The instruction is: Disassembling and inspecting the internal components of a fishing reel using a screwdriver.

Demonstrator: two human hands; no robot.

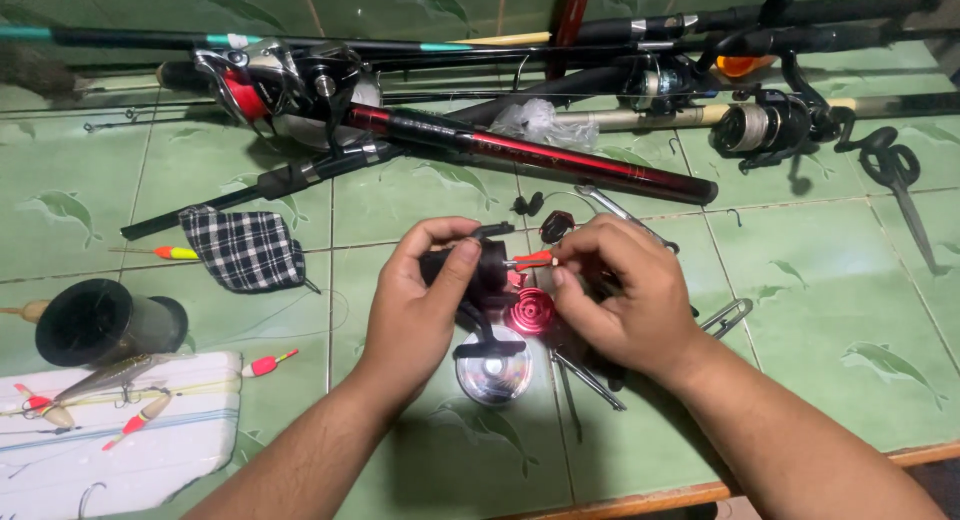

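The person sat over a green tiled floor with fish printed on the tiles, both hands busy on a small black spinning reel body. The left hand had its grip closed around that reel body, thumb laid across the top, holding it just above the floor; the right hand pinched a thin red-tipped tool or pin between thumb and forefinger, its point touching the reel's side. Just below the hands lay a red spool and a clear spool of line, with a metal wrench and other small tools partly hidden under the right wrist. From where I stood, the work looked like fine fitting on the reel, and doing it well seemed to call for the left hand to keep the body steady and turned toward the light, while the right fed the red piece in straight, without forcing it. Small loose parts near the red spool could easily roll away, so keeping them together seemed wise. Further off were a checked cloth, a dark line spool, a white foam board carrying floats and a lure, several rods with reels along the wall, and black scissors at the right.
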